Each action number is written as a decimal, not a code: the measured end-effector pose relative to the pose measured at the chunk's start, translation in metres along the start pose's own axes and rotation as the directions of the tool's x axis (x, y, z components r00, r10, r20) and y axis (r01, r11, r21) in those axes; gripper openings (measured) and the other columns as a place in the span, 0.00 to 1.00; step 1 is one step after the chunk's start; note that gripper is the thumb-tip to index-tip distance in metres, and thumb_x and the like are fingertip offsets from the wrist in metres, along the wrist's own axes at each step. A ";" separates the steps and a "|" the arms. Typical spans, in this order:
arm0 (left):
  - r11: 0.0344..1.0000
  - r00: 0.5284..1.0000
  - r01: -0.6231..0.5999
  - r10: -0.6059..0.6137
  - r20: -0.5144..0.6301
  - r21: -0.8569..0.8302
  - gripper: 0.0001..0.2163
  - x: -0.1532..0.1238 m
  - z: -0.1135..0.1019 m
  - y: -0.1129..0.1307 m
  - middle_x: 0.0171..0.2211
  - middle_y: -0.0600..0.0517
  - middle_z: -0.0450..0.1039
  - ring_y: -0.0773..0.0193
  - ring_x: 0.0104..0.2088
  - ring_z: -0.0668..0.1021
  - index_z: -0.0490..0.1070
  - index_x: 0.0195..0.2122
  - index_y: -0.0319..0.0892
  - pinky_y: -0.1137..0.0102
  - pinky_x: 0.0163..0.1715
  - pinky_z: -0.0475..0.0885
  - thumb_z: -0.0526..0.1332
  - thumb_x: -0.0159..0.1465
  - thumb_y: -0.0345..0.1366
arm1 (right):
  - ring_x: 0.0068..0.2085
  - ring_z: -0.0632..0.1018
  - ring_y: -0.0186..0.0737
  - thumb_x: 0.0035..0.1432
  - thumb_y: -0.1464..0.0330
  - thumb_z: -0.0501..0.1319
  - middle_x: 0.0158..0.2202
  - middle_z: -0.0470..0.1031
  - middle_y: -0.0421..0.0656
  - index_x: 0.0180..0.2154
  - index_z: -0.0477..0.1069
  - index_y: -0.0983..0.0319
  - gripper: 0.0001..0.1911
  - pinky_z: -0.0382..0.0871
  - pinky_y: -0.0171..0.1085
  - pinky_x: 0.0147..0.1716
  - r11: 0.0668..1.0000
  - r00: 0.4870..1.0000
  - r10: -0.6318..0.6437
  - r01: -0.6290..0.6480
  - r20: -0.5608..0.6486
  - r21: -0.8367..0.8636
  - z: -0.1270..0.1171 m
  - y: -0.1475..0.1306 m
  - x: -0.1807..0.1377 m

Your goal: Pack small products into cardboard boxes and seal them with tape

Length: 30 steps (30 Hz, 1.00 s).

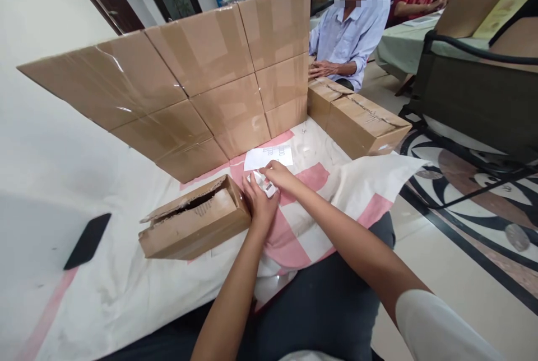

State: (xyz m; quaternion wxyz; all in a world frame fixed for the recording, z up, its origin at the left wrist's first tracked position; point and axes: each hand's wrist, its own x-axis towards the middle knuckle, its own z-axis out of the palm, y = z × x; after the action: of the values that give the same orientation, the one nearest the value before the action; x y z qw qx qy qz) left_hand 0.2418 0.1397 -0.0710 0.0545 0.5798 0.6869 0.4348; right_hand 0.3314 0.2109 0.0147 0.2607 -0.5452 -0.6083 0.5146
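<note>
From where I stand, the packet (269,187) is the small white thing between both hands, low over the cloth (290,246), just beside the end of the torn box (202,229) and on the near side of the sheet (256,158). The left hand (259,203) curls around it from below and the left, probably to keep it steady, so its grip is narrow and filled. The right hand (281,175) comes in over the top end with thumb and fingers drawn together; whether they pinch the packet or only touch it, I can't tell. The sheet lies flat and printed side up, likely so it can be glanced at over the knuckles. The cardboard screen (222,58) stands upright behind it all, perhaps to mark off this spot, with the long box (365,117) by its right edge, near the seated person (357,36) in a pale shirt. Both forearms reach forward and converge, the left one steep, the right slanting in from the side, wrist above the packet
</note>
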 end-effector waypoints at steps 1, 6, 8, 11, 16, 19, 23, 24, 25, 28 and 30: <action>1.000 1.000 -0.006 0.006 -0.003 -0.005 0.49 0.003 0.002 -0.004 0.71 0.28 0.37 0.36 0.71 0.51 0.43 0.70 0.39 0.45 0.67 0.55 0.71 0.53 0.37 | 0.24 0.74 0.34 0.60 0.64 0.60 0.26 0.76 0.40 0.37 0.66 0.61 0.08 0.63 0.30 0.22 1.000 1.000 -0.003 0.003 0.000 -0.004 0.001 0.000 0.001; 0.998 0.997 -0.065 0.064 -0.052 -0.014 0.48 0.001 0.004 -0.008 0.70 0.29 0.42 0.40 0.71 0.54 0.44 0.69 0.39 0.48 0.66 0.57 0.72 0.53 0.41 | 0.27 0.74 0.34 0.50 0.73 0.66 0.28 0.73 0.36 0.39 0.63 0.60 0.16 0.62 0.29 0.25 0.998 1.000 -0.004 0.004 -0.002 -0.069 0.003 0.005 0.001; 0.996 0.994 -0.087 0.087 -0.065 0.003 0.48 -0.001 0.002 -0.005 0.69 0.30 0.44 0.40 0.70 0.56 0.44 0.69 0.40 0.48 0.66 0.57 0.71 0.54 0.41 | 0.27 0.73 0.34 0.47 0.76 0.65 0.28 0.71 0.35 0.39 0.62 0.59 0.18 0.62 0.29 0.25 0.995 1.000 -0.007 0.008 0.010 -0.104 0.001 0.005 -0.002; 0.995 0.993 -0.103 0.104 -0.063 0.014 0.47 0.000 0.000 -0.003 0.68 0.32 0.48 0.41 0.69 0.58 0.46 0.69 0.40 0.49 0.66 0.57 0.71 0.53 0.39 | 0.28 0.72 0.34 0.46 0.77 0.64 0.29 0.70 0.36 0.39 0.62 0.59 0.18 0.61 0.30 0.25 0.987 0.999 -0.006 0.011 0.033 -0.161 -0.006 0.002 -0.011; 0.999 0.998 -0.034 0.034 -0.044 -0.006 0.49 0.002 -0.001 -0.003 0.67 0.33 0.50 0.39 0.68 0.59 0.45 0.69 0.42 0.47 0.65 0.59 0.72 0.50 0.40 | 0.25 0.68 0.32 0.43 0.79 0.64 0.26 0.67 0.35 0.36 0.64 0.60 0.18 0.57 0.30 0.23 0.960 0.991 0.033 0.004 0.126 -0.279 -0.031 0.001 -0.035; 1.000 0.998 -0.023 0.023 -0.058 0.001 0.49 0.002 -0.002 -0.002 0.67 0.34 0.51 0.39 0.68 0.59 0.45 0.69 0.41 0.48 0.65 0.59 0.72 0.50 0.39 | 0.21 0.66 0.33 0.42 0.78 0.65 0.22 0.66 0.34 0.36 0.66 0.60 0.17 0.55 0.32 0.20 0.944 0.977 0.082 -0.012 0.198 -0.330 -0.048 0.004 -0.046; 0.999 0.997 -0.038 0.038 -0.060 0.000 0.48 0.002 -0.002 -0.001 0.67 0.34 0.51 0.40 0.67 0.60 0.46 0.68 0.41 0.49 0.65 0.59 0.71 0.50 0.40 | 0.19 0.67 0.33 0.46 0.72 0.67 0.21 0.70 0.37 0.36 0.68 0.61 0.13 0.55 0.33 0.19 0.936 0.970 0.110 -0.028 0.216 -0.350 -0.051 0.006 -0.045; 0.999 0.997 -0.046 0.046 -0.063 0.005 0.47 0.002 -0.002 -0.001 0.67 0.34 0.51 0.40 0.67 0.61 0.46 0.68 0.40 0.49 0.65 0.59 0.71 0.51 0.40 | 0.19 0.68 0.34 0.48 0.70 0.68 0.21 0.71 0.38 0.34 0.69 0.62 0.11 0.55 0.33 0.18 0.939 0.970 0.111 -0.031 0.216 -0.342 -0.049 0.007 -0.044; 0.999 0.997 -0.050 0.051 -0.066 0.010 0.47 0.002 -0.002 -0.001 0.67 0.33 0.52 0.40 0.67 0.61 0.46 0.68 0.40 0.49 0.65 0.59 0.70 0.51 0.40 | 0.19 0.68 0.34 0.49 0.68 0.68 0.20 0.71 0.39 0.33 0.70 0.63 0.10 0.56 0.33 0.18 0.943 0.970 0.111 -0.034 0.218 -0.330 -0.045 0.008 -0.041; 0.999 0.996 -0.046 0.048 -0.077 0.024 0.45 0.002 -0.002 -0.002 0.66 0.33 0.52 0.41 0.66 0.62 0.48 0.68 0.40 0.49 0.64 0.60 0.69 0.53 0.40 | 0.18 0.68 0.33 0.51 0.66 0.69 0.17 0.69 0.39 0.27 0.73 0.64 0.09 0.57 0.33 0.18 0.966 0.966 0.114 -0.054 0.232 -0.252 -0.034 0.011 -0.036; 0.998 0.996 -0.045 0.048 -0.081 0.037 0.44 0.003 -0.001 -0.003 0.66 0.34 0.52 0.41 0.66 0.62 0.48 0.68 0.40 0.50 0.64 0.60 0.68 0.52 0.39 | 0.18 0.67 0.32 0.51 0.68 0.69 0.15 0.67 0.38 0.26 0.74 0.65 0.08 0.58 0.32 0.19 0.977 0.963 0.126 -0.079 0.238 -0.198 -0.028 0.012 -0.035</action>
State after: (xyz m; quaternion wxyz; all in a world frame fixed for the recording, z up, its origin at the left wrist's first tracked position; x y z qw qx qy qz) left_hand 0.2384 0.1414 -0.0709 0.0059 0.5783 0.6825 0.4470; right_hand 0.3703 0.1865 0.0212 0.1027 -0.5291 -0.6526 0.5326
